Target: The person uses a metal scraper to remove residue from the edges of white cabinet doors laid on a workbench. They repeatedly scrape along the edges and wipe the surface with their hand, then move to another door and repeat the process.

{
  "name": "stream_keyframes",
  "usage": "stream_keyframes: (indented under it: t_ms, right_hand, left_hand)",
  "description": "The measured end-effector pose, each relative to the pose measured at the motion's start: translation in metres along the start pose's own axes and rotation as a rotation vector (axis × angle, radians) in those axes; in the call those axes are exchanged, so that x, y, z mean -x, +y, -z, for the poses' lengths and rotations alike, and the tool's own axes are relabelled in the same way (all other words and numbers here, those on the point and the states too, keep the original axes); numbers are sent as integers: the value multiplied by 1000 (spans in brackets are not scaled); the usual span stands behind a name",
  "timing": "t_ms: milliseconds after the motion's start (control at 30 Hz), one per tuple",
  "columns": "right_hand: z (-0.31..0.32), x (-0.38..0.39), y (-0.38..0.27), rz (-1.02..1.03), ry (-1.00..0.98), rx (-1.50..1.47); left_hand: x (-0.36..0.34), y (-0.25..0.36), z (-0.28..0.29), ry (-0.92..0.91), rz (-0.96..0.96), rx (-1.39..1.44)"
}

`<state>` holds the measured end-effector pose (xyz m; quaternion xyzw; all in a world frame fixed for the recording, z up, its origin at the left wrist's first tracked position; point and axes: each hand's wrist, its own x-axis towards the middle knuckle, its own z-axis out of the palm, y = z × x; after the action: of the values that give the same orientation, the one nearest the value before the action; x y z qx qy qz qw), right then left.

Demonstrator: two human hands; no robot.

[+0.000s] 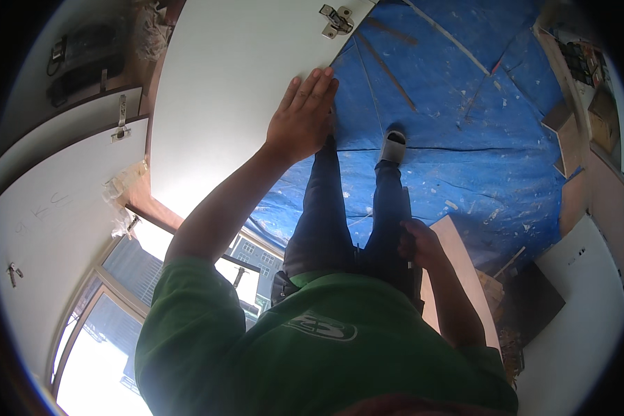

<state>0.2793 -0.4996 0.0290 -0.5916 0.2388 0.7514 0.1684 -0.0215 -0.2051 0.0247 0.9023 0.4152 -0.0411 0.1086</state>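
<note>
My left hand (301,114) lies flat on a large white cabinet door (222,90), near its right edge, with the fingers stretched out. A metal concealed hinge (336,22) is fixed to the door beyond my fingertips. Beside my right thigh, my right hand (421,244) hangs low with curled fingers. A dark, narrow shape (406,202) runs along the leg at that hand; shadow hides what it is and how it is gripped.
Blue sheeting (464,139) covers the floor, strewn with scraps and thin strips. More white panels with hinges (121,128) stand at the left, near a window (111,326). At the right are a pale board (457,270), a white panel (575,312) and a wooden box (565,135).
</note>
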Motion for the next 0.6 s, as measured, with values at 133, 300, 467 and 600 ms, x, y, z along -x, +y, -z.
stream_keyframes:
  t_ms: [133,300,467,600]
  right_hand:
    - [-7,-9,-7,68,-67,117]
    - [-42,-6,-41,229,29,129]
    - [-47,-18,-56,262,90,389]
    - [-91,-15,-61,430,241,796]
  left_hand:
    - [69,3,5,-123,-49,183]
    - [145,22,11,-629,-209,493]
    - [188,45,-13,-533,-11,671]
    - [231,71,-43,-620,161,503]
